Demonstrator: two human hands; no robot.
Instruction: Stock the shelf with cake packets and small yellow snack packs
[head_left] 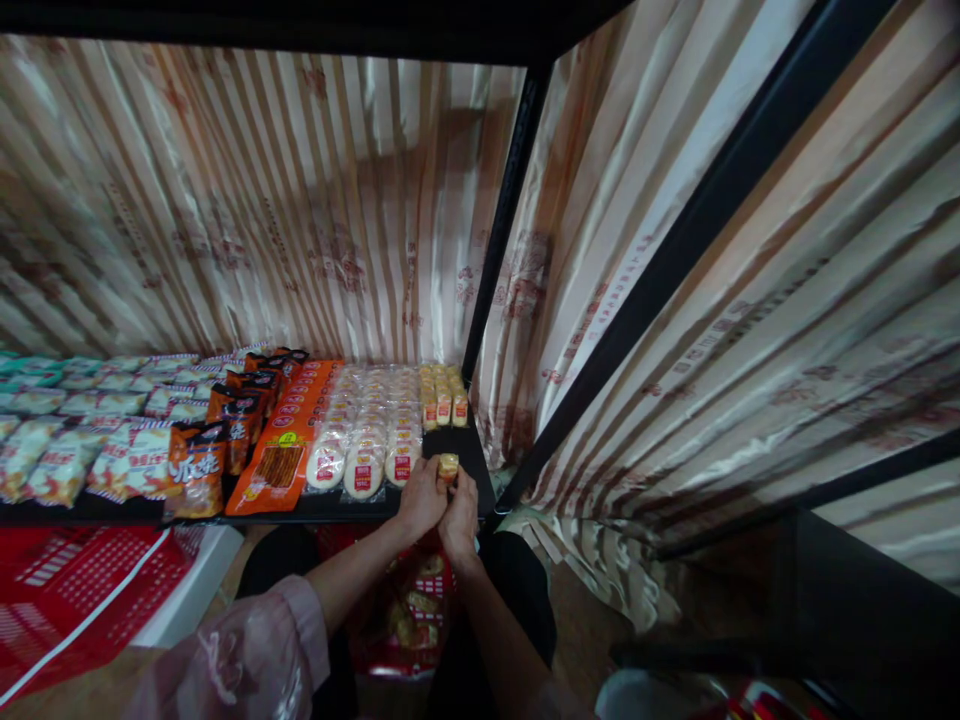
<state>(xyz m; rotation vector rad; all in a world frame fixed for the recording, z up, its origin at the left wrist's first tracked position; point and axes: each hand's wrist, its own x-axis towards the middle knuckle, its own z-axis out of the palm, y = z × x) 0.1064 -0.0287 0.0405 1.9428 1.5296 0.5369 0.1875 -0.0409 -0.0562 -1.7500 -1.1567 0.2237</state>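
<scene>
Over the right front end of the black shelf (450, 438), my left hand (424, 497) and my right hand (460, 512) meet around a small yellow packaged snack (448, 464). The fingers of both hands are closed on its sides, and its lower part is hidden by them. Behind it stand rows of similar yellow packaged snacks (443, 408) with red labels, in the shelf's back corner. Just left of my left hand lie rows of round wrapped crackers (364, 470) in clear film with red labels.
Left along the shelf are a flat orange snack bag (281, 465), orange-black bags (201, 465) and white snack bags (64, 465). Black posts (504, 225) and curtains (360, 200) enclose the corner. Below are a red basket (82, 590) and a red bag (409, 615) between my legs.
</scene>
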